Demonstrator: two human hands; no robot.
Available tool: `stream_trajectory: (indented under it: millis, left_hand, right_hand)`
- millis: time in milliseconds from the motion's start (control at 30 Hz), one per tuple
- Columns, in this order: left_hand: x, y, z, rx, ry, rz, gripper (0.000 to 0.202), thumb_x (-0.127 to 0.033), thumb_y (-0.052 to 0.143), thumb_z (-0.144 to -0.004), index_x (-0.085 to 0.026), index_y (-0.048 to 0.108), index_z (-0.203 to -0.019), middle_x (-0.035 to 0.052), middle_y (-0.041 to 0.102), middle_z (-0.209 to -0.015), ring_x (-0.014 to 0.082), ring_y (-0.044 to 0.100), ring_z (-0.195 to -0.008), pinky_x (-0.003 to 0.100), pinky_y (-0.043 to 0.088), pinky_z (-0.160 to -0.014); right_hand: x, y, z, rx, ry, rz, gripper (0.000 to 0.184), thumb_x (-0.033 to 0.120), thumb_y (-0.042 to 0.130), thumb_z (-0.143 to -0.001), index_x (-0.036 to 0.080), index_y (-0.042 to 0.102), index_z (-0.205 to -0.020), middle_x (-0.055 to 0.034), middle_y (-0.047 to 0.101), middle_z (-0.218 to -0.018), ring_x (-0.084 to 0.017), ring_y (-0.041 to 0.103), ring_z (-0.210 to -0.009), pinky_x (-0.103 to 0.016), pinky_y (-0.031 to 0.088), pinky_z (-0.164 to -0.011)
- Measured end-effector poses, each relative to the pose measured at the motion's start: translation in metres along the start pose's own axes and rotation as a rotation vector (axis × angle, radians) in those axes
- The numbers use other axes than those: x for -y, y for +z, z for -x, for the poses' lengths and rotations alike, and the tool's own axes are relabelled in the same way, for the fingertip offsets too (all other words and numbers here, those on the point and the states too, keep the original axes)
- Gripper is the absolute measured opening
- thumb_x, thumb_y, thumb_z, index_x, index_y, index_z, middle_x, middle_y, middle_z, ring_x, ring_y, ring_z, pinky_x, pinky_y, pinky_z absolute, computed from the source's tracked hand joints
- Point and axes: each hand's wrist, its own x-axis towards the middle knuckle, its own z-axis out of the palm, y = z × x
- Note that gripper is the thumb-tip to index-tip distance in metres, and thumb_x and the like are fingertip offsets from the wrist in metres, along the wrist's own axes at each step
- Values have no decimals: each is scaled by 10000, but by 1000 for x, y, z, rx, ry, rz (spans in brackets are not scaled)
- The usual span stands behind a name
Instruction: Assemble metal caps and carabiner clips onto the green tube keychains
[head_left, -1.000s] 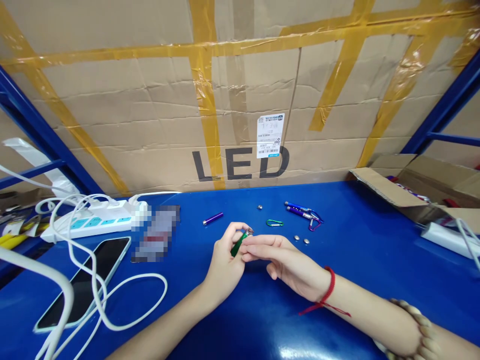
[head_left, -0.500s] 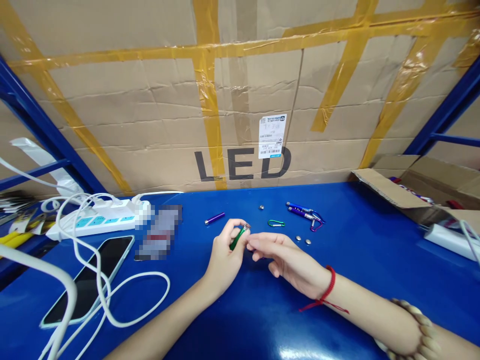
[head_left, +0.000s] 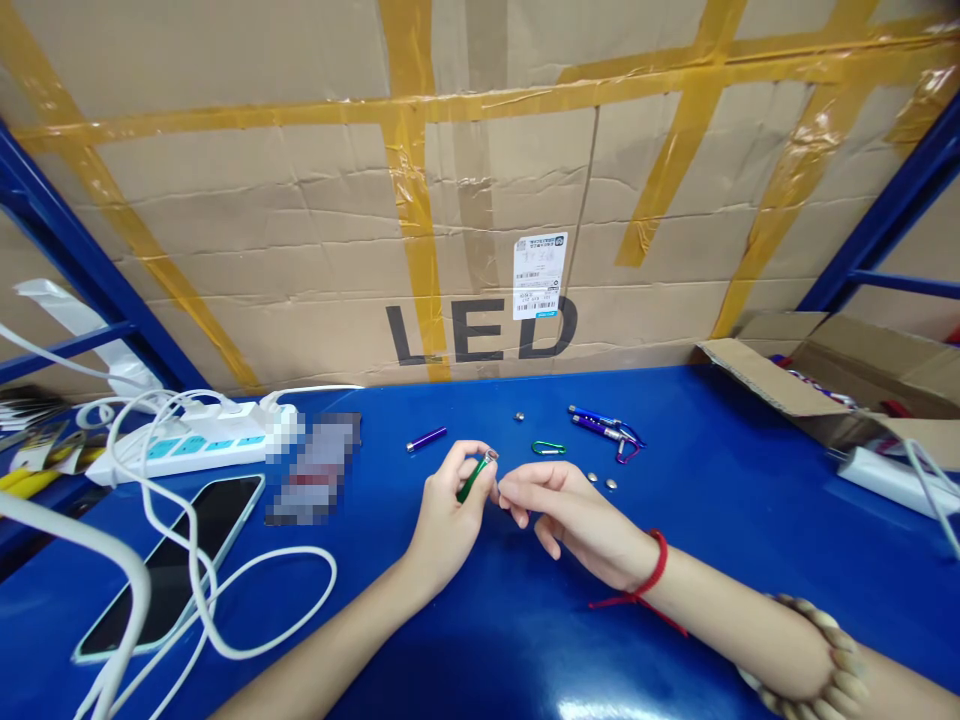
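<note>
My left hand (head_left: 448, 515) is closed round a slim green metal tube (head_left: 474, 481) with a silver end, which tilts up to the right. Close by on the right, my right hand (head_left: 566, 515) has its thumb and forefinger pinched together near the left fingertips; what they hold, if anything, cannot be made out. Beyond the hands lie a purple tube (head_left: 427, 440) with a silver tip, a green carabiner clip (head_left: 548, 449) and a small silver piece (head_left: 519, 417). Two round silver button cells (head_left: 611, 484) rest beyond my right hand.
Blue and purple penlights (head_left: 596, 424) with clips lie at the back right. An open cardboard box (head_left: 772, 378) stands far right. On the left are a white power strip (head_left: 202, 445), looped white cables (head_left: 330, 575) and a phone (head_left: 172, 570). A large carton (head_left: 300, 250) walls off the back.
My right fingertips have drawn slightly away from the left hand, showing a small gap. The green tube stays in my left hand. The whole view has shifted a little.
</note>
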Motion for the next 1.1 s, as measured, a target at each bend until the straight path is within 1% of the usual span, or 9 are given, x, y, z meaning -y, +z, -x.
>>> stream_trajectory:
  millis: [267, 567, 800, 967, 1100]
  left_hand:
    - [0, 0, 0, 8, -12, -2, 145, -306, 445, -848, -175, 472, -905, -47, 514, -621, 97, 504, -566, 196, 361, -547]
    - [0, 0, 0, -3, -19, -18, 172, -330, 462, -842, -177, 488, -917, -44, 500, -623, 106, 483, -582, 197, 346, -552]
    - [1, 0, 0, 4, -18, -16, 177, -335, 460, -843, -177, 482, -919, -37, 511, -630, 105, 482, -575, 199, 350, -547]
    - [0, 0, 1, 7, -11, -6, 168, -327, 452, -848, -177, 482, -917, -40, 515, -621, 106, 497, -578, 201, 361, -551]
    - [0, 1, 0, 8, -11, 19, 166, -326, 450, -851, -175, 481, -910, -45, 508, -601, 105, 504, -577, 201, 365, -553]
  right_hand:
    - [0, -1, 0, 20, -12, 15, 240, 353, 704, -659, 115, 677, -673, 27, 519, -536, -15, 382, -378, -89, 315, -279]
    - [2, 1, 2, 23, -24, 22, 242, 362, 668, -701, 122, 679, -672, 16, 533, -540, -31, 411, -394, -99, 323, -276]
    - [3, 1, 2, 28, -21, 32, 274, 392, 693, -665, 119, 669, -656, 20, 521, -521, -30, 398, -386, -99, 315, -271]
    - [1, 0, 2, 32, -30, 38, 260, 374, 691, -657, 116, 666, -664, 7, 535, -571, -40, 432, -431, -92, 338, -279]
    - [2, 1, 2, -2, -58, 63, 264, 370, 705, -637, 111, 667, -674, -12, 560, -617, -55, 456, -473, -98, 359, -286]
